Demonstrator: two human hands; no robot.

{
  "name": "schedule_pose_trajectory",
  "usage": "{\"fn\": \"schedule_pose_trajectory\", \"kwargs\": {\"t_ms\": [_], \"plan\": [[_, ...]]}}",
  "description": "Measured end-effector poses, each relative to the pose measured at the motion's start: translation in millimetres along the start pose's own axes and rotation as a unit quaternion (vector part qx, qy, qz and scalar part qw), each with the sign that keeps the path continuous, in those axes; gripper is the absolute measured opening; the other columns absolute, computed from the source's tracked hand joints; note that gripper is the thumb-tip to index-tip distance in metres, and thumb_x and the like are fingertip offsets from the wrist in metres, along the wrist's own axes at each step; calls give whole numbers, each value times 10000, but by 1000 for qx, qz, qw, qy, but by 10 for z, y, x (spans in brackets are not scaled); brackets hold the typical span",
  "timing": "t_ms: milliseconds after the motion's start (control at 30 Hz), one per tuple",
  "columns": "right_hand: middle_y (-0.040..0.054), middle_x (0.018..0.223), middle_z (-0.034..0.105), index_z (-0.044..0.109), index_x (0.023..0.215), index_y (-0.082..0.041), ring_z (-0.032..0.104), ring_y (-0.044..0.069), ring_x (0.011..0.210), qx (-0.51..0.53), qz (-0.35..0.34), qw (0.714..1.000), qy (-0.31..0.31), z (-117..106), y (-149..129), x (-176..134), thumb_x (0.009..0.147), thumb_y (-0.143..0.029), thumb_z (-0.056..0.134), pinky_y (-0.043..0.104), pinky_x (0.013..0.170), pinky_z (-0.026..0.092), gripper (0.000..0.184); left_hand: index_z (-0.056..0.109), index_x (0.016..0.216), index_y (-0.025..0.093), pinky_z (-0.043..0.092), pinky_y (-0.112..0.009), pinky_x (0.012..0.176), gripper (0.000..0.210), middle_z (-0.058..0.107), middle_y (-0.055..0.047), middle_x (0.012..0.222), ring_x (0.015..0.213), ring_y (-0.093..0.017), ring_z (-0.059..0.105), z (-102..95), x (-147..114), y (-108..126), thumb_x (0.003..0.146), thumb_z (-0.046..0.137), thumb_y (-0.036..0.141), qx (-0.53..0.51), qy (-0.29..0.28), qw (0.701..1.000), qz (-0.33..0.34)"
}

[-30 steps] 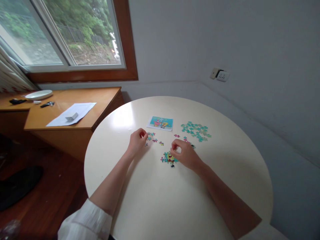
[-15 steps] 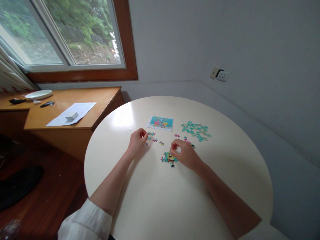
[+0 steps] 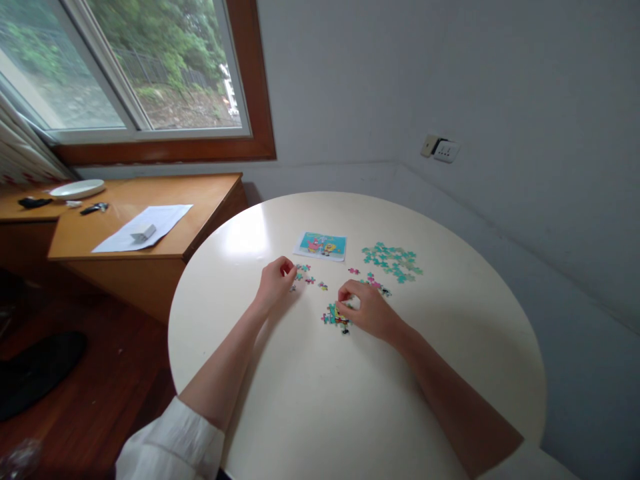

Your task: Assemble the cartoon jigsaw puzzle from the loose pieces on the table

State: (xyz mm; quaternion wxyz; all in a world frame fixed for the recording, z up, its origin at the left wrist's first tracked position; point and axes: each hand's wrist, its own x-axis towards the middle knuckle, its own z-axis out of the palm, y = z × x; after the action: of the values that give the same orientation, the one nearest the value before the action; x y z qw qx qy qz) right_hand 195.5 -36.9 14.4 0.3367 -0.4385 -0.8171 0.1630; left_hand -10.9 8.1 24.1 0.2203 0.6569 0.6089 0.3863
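Pinched fingers on my right hand [image 3: 367,308] hover over the joined jigsaw section [image 3: 332,316], covering part of its yellow cartoon figure. Whatever lies between those fingertips is too small to make out. My left hand [image 3: 276,281] is closed in a pinch beside a few loose puzzle pieces [image 3: 309,280]; what it holds, if anything, is hidden. Beyond the hands lies a picture card [image 3: 323,247] with cartoon figures on turquoise. Pink and dark pieces [image 3: 373,280] sit just past my right hand, and a spread of green pieces [image 3: 393,260] is farther right.
Everything lies on a round cream table [image 3: 300,407]. To the left stands a wooden desk [image 3: 210,200] with white paper [image 3: 165,217], a small white box [image 3: 143,233] and a white plate [image 3: 77,189]. Grey walls [image 3: 345,87] close in behind and to the right.
My right hand has shifted slightly left, now covering more of the joined section's yellow figure. My left hand stays where it was.
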Motion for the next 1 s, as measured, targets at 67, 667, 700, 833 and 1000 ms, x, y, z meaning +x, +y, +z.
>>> {"fn": "schedule_pose_trajectory", "kwargs": {"t_ms": [67,667,700,833,1000], "plan": [[11,674,553,501,670,-179,515,135,668,4,-13,1000,-26,-7,-13,-3,687,-135,543,261,652,394,62,501,611,157,315,-220,520,113,479,34,533,507,-88,405,-12,-3,15,697,490,228,6,-7,1000,6],[29,747,595,588,754,-172,538,136,695,1,-4,991,-133,-87,-51,-13,659,-100,560,244,656,411,122,579,693,157,327,-197,532,191,499,38,611,566,-88,439,31,-246,278,568,690,249,65,-383,913,123],[29,749,597,588,755,-174,539,136,698,1,-4,991,-133,-87,-52,-13,660,-99,558,243,658,411,124,581,695,157,325,-197,529,185,504,35,615,565,-89,440,35,-250,276,573,685,251,67,-383,913,125],[28,750,598,590,750,-174,537,134,698,2,-1,991,-132,-91,-60,-11,666,-104,556,240,654,408,114,589,700,162,322,-200,521,154,519,31,612,555,-90,438,34,-262,282,599,658,255,71,-390,910,123],[28,745,593,592,750,-170,533,130,692,4,0,991,-131,-92,-61,-12,673,-118,556,233,644,402,99,591,693,161,328,-198,523,135,515,33,592,547,-88,437,12,-266,315,604,648,244,67,-395,909,116]]}}
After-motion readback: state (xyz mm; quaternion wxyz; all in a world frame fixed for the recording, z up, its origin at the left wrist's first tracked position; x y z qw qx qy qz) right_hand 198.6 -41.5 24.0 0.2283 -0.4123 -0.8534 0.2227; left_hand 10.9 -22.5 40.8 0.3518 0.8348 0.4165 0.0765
